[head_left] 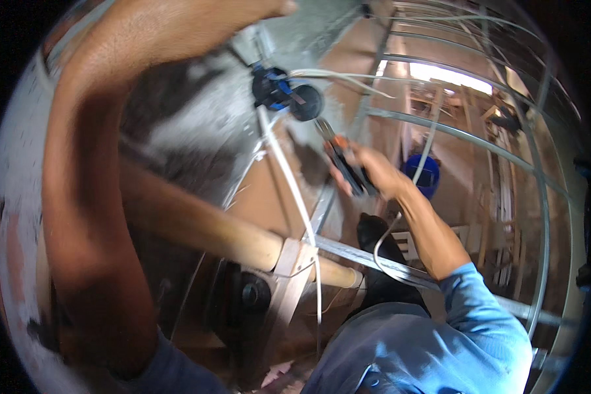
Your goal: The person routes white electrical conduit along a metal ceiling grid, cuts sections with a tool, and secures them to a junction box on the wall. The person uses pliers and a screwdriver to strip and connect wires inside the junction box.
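Observation:
My right hand (pixel 374 172) grips a pair of pliers (pixel 340 157) with orange and black handles, its jaws pointing up at a black round fitting (pixel 305 102) joined to a blue and black box (pixel 270 88). White cables (pixel 289 177) run from that box down and to the right. My left arm rises along the left side, and only the edge of my left hand (pixel 269 9) shows at the top rim, against a grey concrete surface. What its fingers hold is hidden.
A round wooden pole (pixel 210 230) crosses below, lashed to a wooden upright (pixel 289 276). Metal stud rails (pixel 453 134) curve across the right. Far below sit a blue bucket (pixel 427 174) and stacked timber (pixel 499 197). My blue sleeve (pixel 479 308) fills the lower right.

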Motion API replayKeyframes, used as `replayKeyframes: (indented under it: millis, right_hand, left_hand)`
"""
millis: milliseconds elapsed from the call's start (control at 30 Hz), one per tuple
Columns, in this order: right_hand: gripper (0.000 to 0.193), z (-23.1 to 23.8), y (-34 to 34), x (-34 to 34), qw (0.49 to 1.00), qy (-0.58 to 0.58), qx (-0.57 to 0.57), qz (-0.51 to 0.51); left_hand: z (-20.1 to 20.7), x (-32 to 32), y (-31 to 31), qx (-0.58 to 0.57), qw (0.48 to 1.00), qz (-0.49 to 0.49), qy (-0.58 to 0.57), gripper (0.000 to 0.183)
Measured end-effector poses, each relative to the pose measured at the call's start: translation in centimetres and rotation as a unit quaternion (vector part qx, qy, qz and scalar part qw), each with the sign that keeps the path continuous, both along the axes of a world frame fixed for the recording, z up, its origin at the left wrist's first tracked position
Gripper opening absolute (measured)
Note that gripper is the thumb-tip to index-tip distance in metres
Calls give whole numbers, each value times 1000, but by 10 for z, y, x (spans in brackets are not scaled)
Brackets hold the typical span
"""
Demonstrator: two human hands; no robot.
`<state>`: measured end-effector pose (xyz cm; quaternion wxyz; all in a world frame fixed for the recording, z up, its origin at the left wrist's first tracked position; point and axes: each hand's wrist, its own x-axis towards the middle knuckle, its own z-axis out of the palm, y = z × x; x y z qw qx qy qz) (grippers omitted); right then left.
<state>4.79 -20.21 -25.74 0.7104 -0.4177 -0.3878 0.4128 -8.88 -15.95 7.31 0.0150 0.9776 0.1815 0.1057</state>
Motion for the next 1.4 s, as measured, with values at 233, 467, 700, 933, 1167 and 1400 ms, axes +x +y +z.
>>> replayKeyframes:
  millis: [233, 467, 700, 933, 1167, 1400]
  right_hand:
    - [55, 31, 3, -91, 775, -590, 215, 76]
    - [21, 67, 77, -206, 673, -655, 341, 52]
    - [15, 63, 104, -211, 712, -682, 95, 140]
    - [21, 69, 77, -125, 796, -465, 386, 40]
    - [29, 33, 36, -120, 769, -581, 266, -15]
    - [23, 12, 38, -145, 772, -603, 193, 46]
  left_hand:
    - [-55, -92, 21, 148, 986, -67, 43, 22]
    - [-94, -151, 28, 170, 985, -34, 17, 25]
    - [-112, -192, 26, 142, 988, 3, 65, 32]
    - [-132, -257, 48, 150, 988, 42, -24, 29]
    - [-156, -269, 68, 27, 998, 18, -52, 26]
    - [-204, -260, 61, -38, 996, 71, 42, 37]
